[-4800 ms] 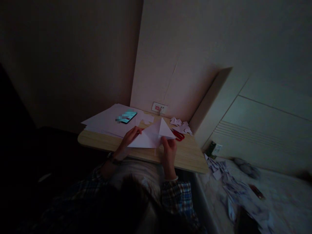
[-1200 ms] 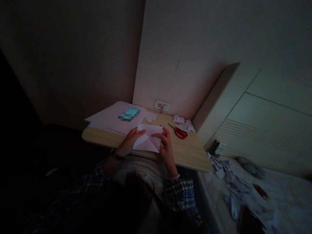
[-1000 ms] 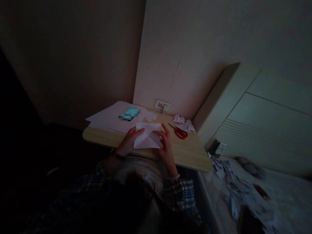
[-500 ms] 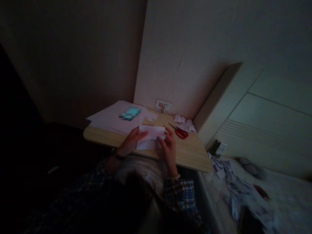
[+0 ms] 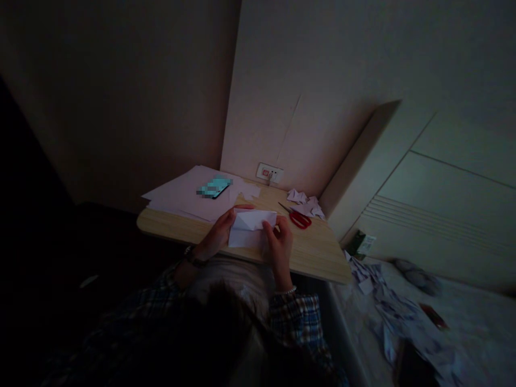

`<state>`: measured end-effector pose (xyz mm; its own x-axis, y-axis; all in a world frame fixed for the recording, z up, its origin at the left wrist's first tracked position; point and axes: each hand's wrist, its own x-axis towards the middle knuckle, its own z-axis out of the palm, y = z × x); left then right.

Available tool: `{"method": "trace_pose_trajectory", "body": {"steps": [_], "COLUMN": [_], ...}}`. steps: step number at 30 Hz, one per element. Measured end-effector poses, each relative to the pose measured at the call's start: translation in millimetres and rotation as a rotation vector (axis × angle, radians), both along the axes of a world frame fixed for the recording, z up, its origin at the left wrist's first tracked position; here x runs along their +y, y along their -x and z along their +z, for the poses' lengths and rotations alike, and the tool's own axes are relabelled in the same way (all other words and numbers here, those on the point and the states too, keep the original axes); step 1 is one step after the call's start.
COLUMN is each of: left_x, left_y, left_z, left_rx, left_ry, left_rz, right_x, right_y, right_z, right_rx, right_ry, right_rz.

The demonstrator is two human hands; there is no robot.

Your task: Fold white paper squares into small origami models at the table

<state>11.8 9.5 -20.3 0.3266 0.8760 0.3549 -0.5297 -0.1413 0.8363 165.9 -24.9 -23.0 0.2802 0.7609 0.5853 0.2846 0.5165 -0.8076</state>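
A folded white paper [image 5: 249,230] rests on the wooden table [image 5: 314,255] in front of me, in dim light. My left hand [image 5: 220,234] grips its left edge, fingers curled over the top corner. My right hand [image 5: 278,242] pinches the paper's right side, thumb on top. Both sleeves are plaid, and a watch sits on my left wrist.
A stack of white sheets [image 5: 181,196] with a phone [image 5: 215,188] on it lies at the table's far left. Red scissors [image 5: 296,216] and small folded paper pieces [image 5: 306,203] are at the far right. A wall socket [image 5: 269,173] is behind. Paper scraps [image 5: 382,306] litter the bed at right.
The large triangular sheet has been folded down into a small rectangle. Over the last second both hands shifted along its edges, pressing folds, while the paper stayed on the table.
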Motion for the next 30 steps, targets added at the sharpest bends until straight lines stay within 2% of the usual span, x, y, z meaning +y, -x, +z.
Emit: {"method": "trace_pose_trajectory", "body": {"steps": [5,11,15,23,30], "left_x": [2,-4,-6,-1,-6], "left_y": [2,1,1,1,1], "left_z": [-2.1,6.3,9.3,4.0,8.3], "left_rx": [0.125,0.201,0.209,0.212,0.214], "left_ry": [-0.064,-0.084,-0.087,-0.094,-0.079], "left_rz": [0.102,0.205,0.225,0.238,0.24], "right_x": [0,0,0,-2,-2], "right_y": [1,1,2,2,2], "right_z": [-0.8,0.1,-0.7,1.2,0.9], "right_rx": [-0.018,-0.015,0.008,0.023,-0.004], "right_ry": [-0.025,-0.033,-0.033,-0.035,-0.033], "right_rz": [-0.013,0.004,0.02,0.048,0.041]}}
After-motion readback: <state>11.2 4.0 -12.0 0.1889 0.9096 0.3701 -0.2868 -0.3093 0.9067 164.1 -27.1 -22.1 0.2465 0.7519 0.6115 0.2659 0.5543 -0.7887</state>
